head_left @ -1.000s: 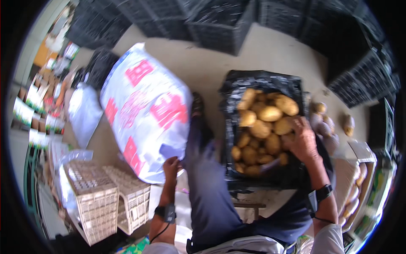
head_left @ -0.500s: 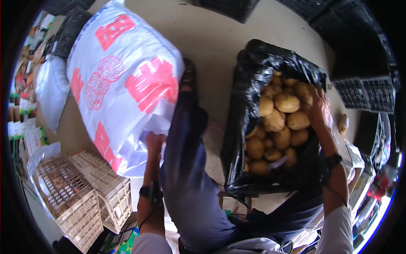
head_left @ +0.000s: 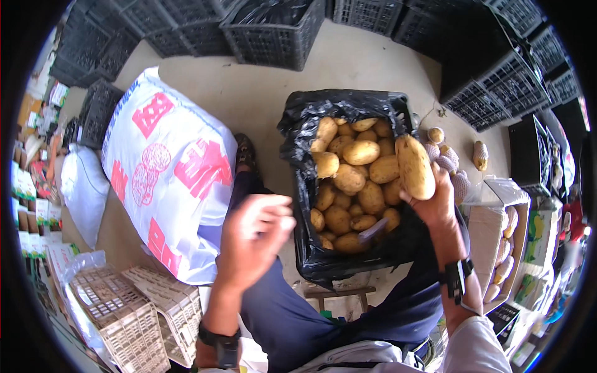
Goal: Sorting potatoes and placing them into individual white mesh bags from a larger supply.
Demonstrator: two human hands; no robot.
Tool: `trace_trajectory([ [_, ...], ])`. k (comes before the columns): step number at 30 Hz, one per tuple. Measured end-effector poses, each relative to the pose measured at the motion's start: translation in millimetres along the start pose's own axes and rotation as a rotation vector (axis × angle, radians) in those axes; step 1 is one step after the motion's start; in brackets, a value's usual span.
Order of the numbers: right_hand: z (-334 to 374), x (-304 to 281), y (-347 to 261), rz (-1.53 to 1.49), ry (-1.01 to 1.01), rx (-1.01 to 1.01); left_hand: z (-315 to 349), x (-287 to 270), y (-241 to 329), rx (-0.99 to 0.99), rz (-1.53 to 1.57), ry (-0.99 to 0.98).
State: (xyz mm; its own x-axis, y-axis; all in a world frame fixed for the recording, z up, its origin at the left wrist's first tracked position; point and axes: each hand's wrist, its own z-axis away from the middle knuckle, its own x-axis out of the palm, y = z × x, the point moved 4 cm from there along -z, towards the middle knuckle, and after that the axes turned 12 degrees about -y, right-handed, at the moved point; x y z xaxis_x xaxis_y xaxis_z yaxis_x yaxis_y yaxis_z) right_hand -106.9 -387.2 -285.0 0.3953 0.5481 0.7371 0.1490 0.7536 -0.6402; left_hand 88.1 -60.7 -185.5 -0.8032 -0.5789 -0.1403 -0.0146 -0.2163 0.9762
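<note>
My right hand is closed round a large, long potato, lifted over the right side of a black crate. The crate has a black plastic lining folded over its rim and holds a heap of potatoes. A small pale strip lies on the heap near its front. My left hand hangs left of the crate, blurred by motion, its fingers apart and nothing visible in them. Beside it, to the left, stands a big white sack with red print.
Net-sleeved produce lies on the floor right of the crate, near an open carton of more. Black crates line the back. Beige crates stand at the lower left, and a low stool is by my legs.
My left hand has let go of the sack and moved right. The right hand has lifted a potato from the heap. My view has shifted, bringing more of the back crates into sight.
</note>
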Motion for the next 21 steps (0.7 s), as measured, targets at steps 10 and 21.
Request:
trace_trajectory([
  [10,125,2,4,-0.304,-0.031,-0.045,-46,226,-77,-0.106,-0.878,-0.5],
  [21,170,7,-26,0.608,-0.041,0.148,-51,205,-79,0.083,-0.689,-0.212],
])
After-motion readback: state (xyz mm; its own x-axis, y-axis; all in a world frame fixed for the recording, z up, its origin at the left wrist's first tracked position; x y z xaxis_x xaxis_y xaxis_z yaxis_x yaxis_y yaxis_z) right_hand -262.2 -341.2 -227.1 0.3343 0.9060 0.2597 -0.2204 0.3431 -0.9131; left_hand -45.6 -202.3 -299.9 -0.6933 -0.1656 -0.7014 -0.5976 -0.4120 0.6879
